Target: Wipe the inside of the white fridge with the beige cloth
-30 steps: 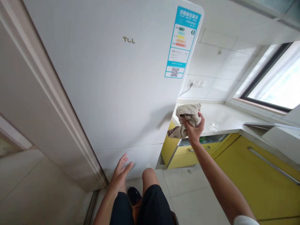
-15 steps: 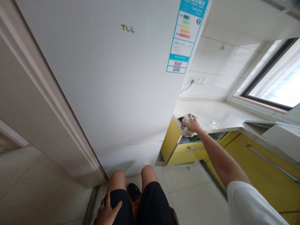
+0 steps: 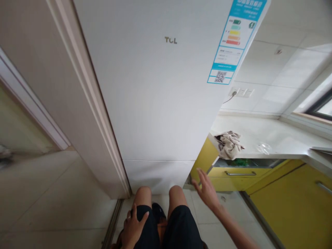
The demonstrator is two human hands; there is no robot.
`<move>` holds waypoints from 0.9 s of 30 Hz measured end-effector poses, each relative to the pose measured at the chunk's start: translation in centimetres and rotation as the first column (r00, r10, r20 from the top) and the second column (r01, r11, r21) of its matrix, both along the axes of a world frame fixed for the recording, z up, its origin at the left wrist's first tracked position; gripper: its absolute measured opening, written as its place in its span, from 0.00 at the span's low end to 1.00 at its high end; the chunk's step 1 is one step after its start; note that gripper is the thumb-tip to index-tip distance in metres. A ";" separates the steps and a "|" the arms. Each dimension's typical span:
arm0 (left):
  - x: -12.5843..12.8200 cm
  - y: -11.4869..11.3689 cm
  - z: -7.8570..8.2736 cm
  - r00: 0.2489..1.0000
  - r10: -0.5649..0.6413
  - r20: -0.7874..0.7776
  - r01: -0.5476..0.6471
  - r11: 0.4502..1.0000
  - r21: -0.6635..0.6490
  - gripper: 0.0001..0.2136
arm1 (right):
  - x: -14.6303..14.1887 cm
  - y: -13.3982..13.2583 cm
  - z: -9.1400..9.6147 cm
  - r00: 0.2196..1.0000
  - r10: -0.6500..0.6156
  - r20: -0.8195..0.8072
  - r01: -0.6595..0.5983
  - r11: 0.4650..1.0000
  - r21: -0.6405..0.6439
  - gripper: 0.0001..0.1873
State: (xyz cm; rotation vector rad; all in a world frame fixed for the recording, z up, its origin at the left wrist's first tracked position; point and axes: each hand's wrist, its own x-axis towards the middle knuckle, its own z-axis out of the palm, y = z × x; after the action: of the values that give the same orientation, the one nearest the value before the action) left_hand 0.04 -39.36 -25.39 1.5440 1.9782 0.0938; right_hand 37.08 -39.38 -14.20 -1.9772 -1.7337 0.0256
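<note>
A crumpled beige cloth [image 3: 230, 144] lies on the near left corner of the white countertop [image 3: 269, 133], partly hanging over the edge. My right hand [image 3: 206, 189] hovers empty below it, fingers spread, in front of the yellow cabinets. My left hand [image 3: 133, 226] rests flat on my left thigh, on the black shorts, fingers apart. A tall white fridge [image 3: 155, 100] with a gold logo stands right in front of my knees.
A blue energy label [image 3: 234, 38] is stuck on the fridge's upper right. A yellow drawer [image 3: 240, 171] under the counter stands slightly open. A door frame [image 3: 95, 103] rises on the left. A wall socket [image 3: 241, 92] holds a plug. Pale floor tiles lie below.
My right hand let go of the cloth on the counter corner and dropped back toward me, open. My left hand stayed on my thigh. The view swung left.
</note>
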 end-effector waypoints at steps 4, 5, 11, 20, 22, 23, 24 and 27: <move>0.5 -0.3 1.4 0.999 -0.010 -0.034 0.008 0.999 -0.042 0.41 | -8.2 -4.6 -10.3 0.996 -0.042 -0.078 -0.006 0.844 -0.536 0.43; 0.6 -0.3 1.6 0.999 -0.015 -0.049 0.013 0.999 -0.047 0.41 | -9.6 -5.1 -11.5 0.998 -0.062 -0.029 0.035 0.832 -0.553 0.47; 1.0 -0.2 1.8 0.992 -0.018 -0.125 0.012 0.999 -0.041 0.41 | -10.4 -4.4 -13.6 0.996 -0.037 0.075 0.073 0.824 -0.562 0.49; 1.3 0.0 2.5 0.982 -0.053 -0.180 0.044 0.997 -0.057 0.41 | -9.6 -4.4 -18.0 0.992 -0.070 0.102 0.115 0.819 -0.563 0.48; 1.1 0.0 2.3 0.983 -0.060 -0.174 0.051 0.997 -0.059 0.40 | -10.0 -4.8 -17.7 0.991 -0.073 0.113 0.124 0.820 -0.558 0.46; 0.9 0.0 2.1 0.983 -0.062 -0.170 0.053 0.997 -0.057 0.40 | -10.2 -5.0 -17.5 0.991 -0.075 0.116 0.127 0.818 -0.561 0.45; 0.8 0.1 1.9 0.984 -0.064 -0.166 0.056 0.997 -0.052 0.40 | -10.3 -5.2 -17.4 0.990 -0.079 0.119 0.132 0.815 -0.564 0.44; 0.5 0.2 1.3 0.987 -0.064 -0.147 0.059 0.997 -0.040 0.39 | -10.6 -6.2 -17.2 0.986 -0.091 0.137 0.152 0.825 -0.544 0.42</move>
State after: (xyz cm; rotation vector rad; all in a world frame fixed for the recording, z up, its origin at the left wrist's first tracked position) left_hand 0.58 -39.14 -24.10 1.6284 2.0316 -0.0837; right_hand 26.44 -45.56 -31.44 -2.5407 -1.8011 0.4363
